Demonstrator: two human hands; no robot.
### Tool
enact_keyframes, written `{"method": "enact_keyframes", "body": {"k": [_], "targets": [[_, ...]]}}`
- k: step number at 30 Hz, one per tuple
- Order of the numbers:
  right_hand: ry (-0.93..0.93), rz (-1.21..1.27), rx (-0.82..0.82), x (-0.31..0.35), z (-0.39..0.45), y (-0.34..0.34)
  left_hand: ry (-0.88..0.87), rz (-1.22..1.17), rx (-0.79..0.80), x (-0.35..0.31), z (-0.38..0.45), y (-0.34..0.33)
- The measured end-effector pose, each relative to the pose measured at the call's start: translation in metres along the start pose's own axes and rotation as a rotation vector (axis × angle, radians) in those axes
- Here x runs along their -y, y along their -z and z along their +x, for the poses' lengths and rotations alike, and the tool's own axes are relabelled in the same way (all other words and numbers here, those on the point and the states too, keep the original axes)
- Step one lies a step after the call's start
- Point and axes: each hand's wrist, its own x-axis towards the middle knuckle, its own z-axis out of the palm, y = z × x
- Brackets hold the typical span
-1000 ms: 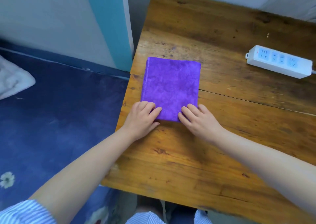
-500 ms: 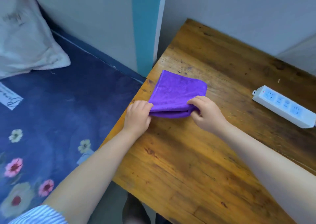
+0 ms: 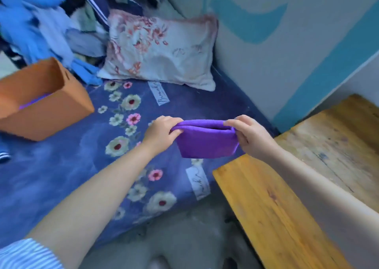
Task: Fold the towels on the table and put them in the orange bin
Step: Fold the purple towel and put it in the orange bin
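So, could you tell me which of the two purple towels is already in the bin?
The purple towel showing inside the orange bin; the folded towel hangs between both hands over the bed.

A dark blue bedspread (image 3: 61,166) printed with pink and cream flowers covers the bed across the left and middle. At its far end a pale pillow (image 3: 164,53) with a reddish floral print leans against the wall (image 3: 287,53), which is light grey with turquoise shapes painted on it. To the far left is a blurred heap of blue clothes (image 3: 41,26). Bare grey floor (image 3: 184,238) shows at the near edge.
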Motion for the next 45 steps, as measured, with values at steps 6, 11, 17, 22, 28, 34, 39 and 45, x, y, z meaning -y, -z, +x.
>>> {"method": "enact_keyframes", "body": {"k": [6, 11, 17, 22, 28, 34, 39, 45], "targets": [[0.225, 0.033, 0.039, 0.144, 0.072, -0.079, 0.109, 0.131, -0.120, 0.121, -0.090, 0.133], [0.384, 0.069, 0.123, 0.239, 0.121, -0.132, 0.252, 0.148, -0.203, 0.196, -0.162, 0.202], [0.304, 0.168, 0.244, 0.320, 0.196, -0.186, 0.404, 0.093, -0.306, 0.274, -0.206, 0.262], [0.348, 0.206, 0.442, 0.352, 0.263, -0.219, 0.584, -0.098, -0.417, 0.325, -0.187, 0.297], [0.408, 0.074, 0.495, 0.355, 0.351, -0.278, 0.692, -0.164, -0.436, 0.397, -0.134, 0.330], [0.331, 0.139, 0.329, 0.360, 0.434, -0.314, 0.742, -0.172, -0.423, 0.458, -0.087, 0.346], [0.324, 0.118, 0.310, 0.370, 0.515, -0.350, 0.747, -0.019, -0.492, 0.517, -0.036, 0.360], [0.280, 0.061, 0.351, 0.370, 0.588, -0.401, 0.732, 0.077, -0.503, 0.583, 0.012, 0.362]]}}
